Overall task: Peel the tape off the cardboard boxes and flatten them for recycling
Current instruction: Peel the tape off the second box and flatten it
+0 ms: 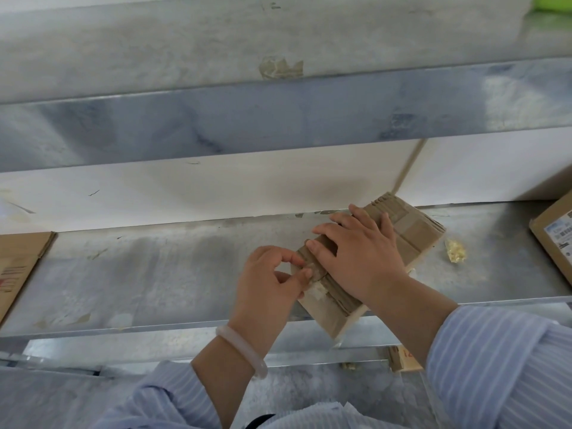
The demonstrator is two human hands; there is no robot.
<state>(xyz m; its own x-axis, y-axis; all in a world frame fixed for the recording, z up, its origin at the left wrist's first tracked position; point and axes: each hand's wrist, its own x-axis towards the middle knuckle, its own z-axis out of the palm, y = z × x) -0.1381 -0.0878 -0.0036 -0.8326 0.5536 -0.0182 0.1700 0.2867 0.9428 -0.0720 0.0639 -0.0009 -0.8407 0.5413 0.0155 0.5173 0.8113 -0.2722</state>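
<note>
A small brown cardboard box (411,230) lies flattened on the metal shelf (148,274), its near end jutting over the shelf's front edge. My right hand (356,258) lies flat on top of it, fingers spread and pressing down. My left hand (272,277), with a pale bangle on the wrist, pinches a strip of clear tape (309,269) at the box's left edge between thumb and forefinger. More tape (318,292) sticks to the box just below the pinch.
A flat cardboard sheet (18,267) lies at the shelf's left end. Another box with a printed label (557,239) sits at the right end. A crumpled wad of yellowish tape (455,250) lies between. A metal upper shelf (278,119) overhangs behind.
</note>
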